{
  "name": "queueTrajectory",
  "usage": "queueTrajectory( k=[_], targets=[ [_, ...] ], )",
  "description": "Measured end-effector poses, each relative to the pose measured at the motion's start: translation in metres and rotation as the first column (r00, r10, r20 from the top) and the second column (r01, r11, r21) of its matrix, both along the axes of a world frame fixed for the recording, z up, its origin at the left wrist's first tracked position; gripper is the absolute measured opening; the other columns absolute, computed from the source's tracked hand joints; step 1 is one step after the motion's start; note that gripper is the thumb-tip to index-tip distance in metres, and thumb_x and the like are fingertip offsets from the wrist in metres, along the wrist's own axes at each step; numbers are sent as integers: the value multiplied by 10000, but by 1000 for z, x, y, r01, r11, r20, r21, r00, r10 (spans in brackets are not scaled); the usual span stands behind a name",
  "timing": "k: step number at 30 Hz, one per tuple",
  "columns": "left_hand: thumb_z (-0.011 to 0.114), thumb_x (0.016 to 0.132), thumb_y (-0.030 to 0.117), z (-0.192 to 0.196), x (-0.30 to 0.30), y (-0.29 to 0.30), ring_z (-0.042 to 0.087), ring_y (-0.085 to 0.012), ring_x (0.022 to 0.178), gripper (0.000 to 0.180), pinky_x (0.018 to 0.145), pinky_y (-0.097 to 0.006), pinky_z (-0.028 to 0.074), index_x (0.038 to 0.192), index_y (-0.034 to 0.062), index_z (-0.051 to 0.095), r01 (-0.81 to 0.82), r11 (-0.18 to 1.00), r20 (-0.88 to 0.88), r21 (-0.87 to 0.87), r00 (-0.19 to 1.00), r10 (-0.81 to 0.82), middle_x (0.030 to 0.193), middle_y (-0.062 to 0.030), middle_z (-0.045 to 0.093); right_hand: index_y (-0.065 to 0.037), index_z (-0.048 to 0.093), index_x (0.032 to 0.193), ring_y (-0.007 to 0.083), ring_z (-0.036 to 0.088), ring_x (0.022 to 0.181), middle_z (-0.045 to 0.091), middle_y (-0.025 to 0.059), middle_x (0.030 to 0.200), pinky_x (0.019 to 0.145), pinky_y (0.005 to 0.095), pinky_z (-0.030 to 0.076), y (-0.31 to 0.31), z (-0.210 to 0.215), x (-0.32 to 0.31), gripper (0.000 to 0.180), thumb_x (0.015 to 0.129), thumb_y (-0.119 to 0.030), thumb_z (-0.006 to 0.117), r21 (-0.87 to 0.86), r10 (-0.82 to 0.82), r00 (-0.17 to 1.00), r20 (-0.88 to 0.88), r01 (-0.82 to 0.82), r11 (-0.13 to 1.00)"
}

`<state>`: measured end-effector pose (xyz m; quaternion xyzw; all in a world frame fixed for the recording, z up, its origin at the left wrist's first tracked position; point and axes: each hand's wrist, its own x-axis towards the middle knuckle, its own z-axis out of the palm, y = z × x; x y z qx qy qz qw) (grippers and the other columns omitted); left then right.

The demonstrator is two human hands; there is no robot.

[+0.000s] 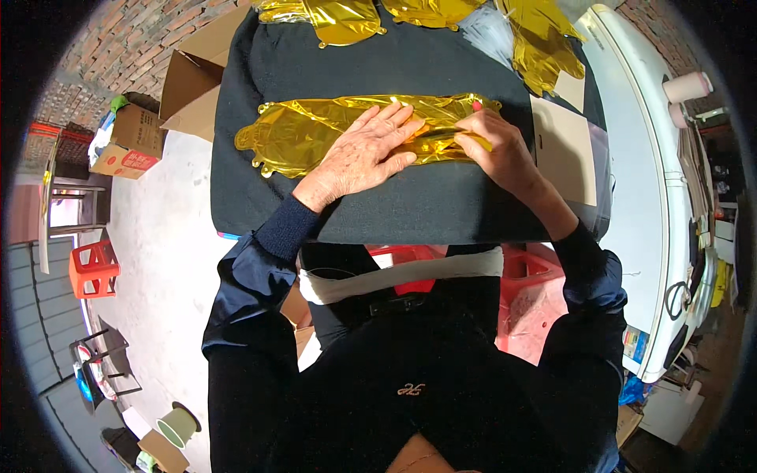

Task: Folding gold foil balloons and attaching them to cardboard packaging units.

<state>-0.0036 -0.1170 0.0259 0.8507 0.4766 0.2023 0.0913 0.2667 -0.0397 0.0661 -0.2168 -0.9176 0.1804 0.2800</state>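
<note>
Gold foil [296,132] is being pressed onto black cloth [378,67] by the flattened left hand [367,150] while being pinched near one end by the right hand [498,150].

Centre of frame, a little high: long gold foil piece [303,130], creased, lying crosswise on a table under black cloth [378,217]. Left hand [363,154] laid flat over its middle, fingers slightly spread toward upper right. Right hand [501,150] on its right end, fingers bent, pinching the foil. Top edge: more gold foil pieces [347,22]. Upper right: hanging gold foil bundle [544,51] beside clear plastic [486,35]; beige card [566,154] below. Upper left: open cardboard box [188,87], brick wall [118,59] behind. Left: red stool [95,270] on pale floor [162,260]. Lower left: pale green spool [178,426].
</note>
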Motion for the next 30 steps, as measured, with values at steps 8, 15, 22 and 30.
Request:
queueTrajectory(
  k=[8, 15, 22, 30],
  targets=[
    [281, 1106, 510, -2, -1, 3, 268, -290, 1545, 583, 1286, -447, 138, 1564, 185, 436, -7, 999, 64, -44, 998, 10, 1628, -148, 375, -31, 645, 1089, 279, 631, 1024, 618, 118, 1012, 931, 370, 497, -2, 2, -8, 266, 842, -19, 741, 194, -48, 996, -76, 62, 979],
    [287, 1110, 491, 2, 0, 1, 265, -306, 1547, 574, 1283, -456, 142, 1588, 193, 397, -21, 997, 142, -68, 989, 31, 1634, -160, 361, -71, 547, 1215, 162, 630, 905, 575, 57, 980, 729, 291, 514, -7, 2, 14, 423, 979, -403, 661, -659, -464, 853, -237, 210, 722],
    [313, 1103, 501, 1, -3, -1, 259, -304, 1551, 593, 1282, -462, 137, 1595, 178, 383, -24, 996, 167, -88, 985, 39, 1642, -183, 338, -24, 553, 1173, 154, 654, 558, 647, 70, 743, 426, 235, 448, -20, 34, -5, 702, 955, -692, 570, -997, -533, 843, 68, 81, 1],
    [309, 1105, 478, 5, -3, -1, 254, -307, 1553, 586, 1286, -447, 132, 1597, 166, 378, -11, 993, 243, -119, 969, 40, 1643, -197, 330, 26, 575, 1249, 171, 718, 674, 720, 111, 890, 467, 227, 476, 0, 26, -10, 785, 933, -692, 596, -974, -260, 965, 19, -42, -224]
  ],
)
